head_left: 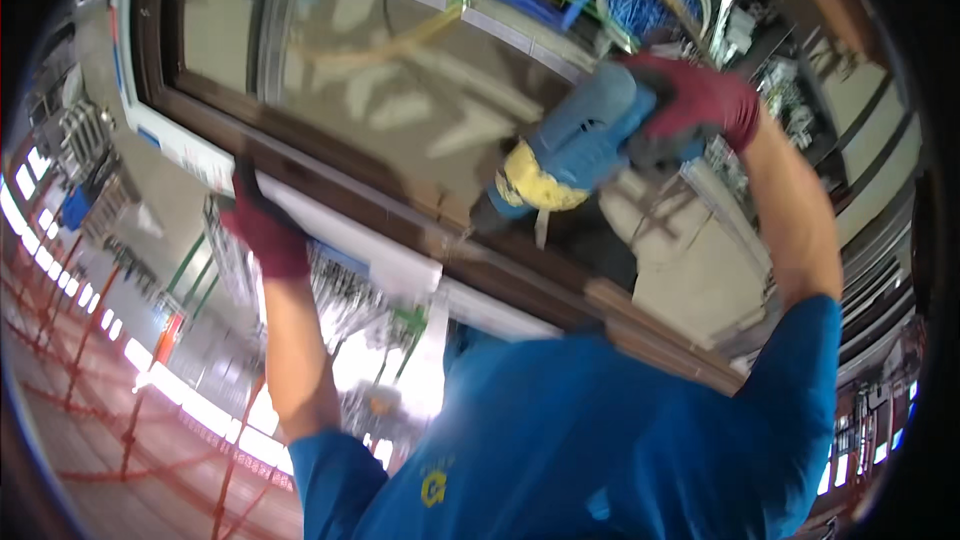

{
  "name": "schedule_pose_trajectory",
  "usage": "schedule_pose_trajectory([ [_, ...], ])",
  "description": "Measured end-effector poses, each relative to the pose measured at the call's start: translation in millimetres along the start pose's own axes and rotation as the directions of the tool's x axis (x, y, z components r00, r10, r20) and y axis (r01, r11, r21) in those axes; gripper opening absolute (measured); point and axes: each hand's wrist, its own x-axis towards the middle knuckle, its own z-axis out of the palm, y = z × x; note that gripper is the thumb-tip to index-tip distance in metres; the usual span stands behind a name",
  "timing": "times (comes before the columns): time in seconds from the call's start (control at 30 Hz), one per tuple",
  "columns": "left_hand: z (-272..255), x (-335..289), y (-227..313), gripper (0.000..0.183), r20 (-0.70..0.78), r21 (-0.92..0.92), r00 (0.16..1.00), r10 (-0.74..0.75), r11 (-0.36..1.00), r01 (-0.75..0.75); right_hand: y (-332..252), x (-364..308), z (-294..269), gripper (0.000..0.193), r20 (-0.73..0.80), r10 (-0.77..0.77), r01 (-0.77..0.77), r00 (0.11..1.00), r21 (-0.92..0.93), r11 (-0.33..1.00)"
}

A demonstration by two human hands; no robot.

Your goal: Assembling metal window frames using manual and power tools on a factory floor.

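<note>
Clasping the drill point(585, 130) in our right grip point(695, 100), left grip's point(268, 232) hold unclear by the brown frame point(390, 210), we seem midway, drilling unfinished.

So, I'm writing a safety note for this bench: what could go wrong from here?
The blue power tool in the right hand points down at the brown frame; its tip might skid and mark the surface, though blur hides whether they touch.

The left hand is at the frame's pale edge, so a sideways slip could perhaps reach it.

The blue coil beyond the tool might snag it if pulled closer.
</note>
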Motion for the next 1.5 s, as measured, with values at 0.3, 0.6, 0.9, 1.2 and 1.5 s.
schedule_pose_trajectory([
  [0.3, -2.4, 4.0, -16.2, 0.038, -0.089, -0.081, 0.987, 0.132, 0.987, -0.139, 27.9, 51.9, -40.3, 0.079, -0.554, -0.083, 0.497, 0.829, 0.658, 0.565],
  [0.6, 2.4, 4.4, -9.2, 0.047, -0.109, -0.037, 0.988, 0.111, 0.993, -0.116, 17.6, 275.8, -133.1, 0.067, -0.752, -0.165, 0.679, 0.638, 0.651, -0.34],
  [0.9, -0.4, 7.2, -28.4, 0.05, -0.16, 0.093, 0.98, 0.118, 0.99, -0.105, 60.0, 316.2, -160.6, 0.041, -0.677, -0.282, 0.667, 0.68, 0.731, -0.144],
  [1.2, 5.7, 6.7, -17.4, 0.053, -0.234, 0.136, 0.955, 0.182, 0.979, -0.154, -41.7, 196.5, -46.1, 0.037, -0.861, -0.284, 0.498, 0.421, -0.043, 0.866],
  [1.5, 1.8, -7.3, -16.8, 0.077, -0.14, -0.211, 0.988, 0.07, 0.973, -0.099, -42.4, 29.2, 299.0, 0.067, -0.594, -0.303, 0.027, 0.746, -0.426, 0.904],
])
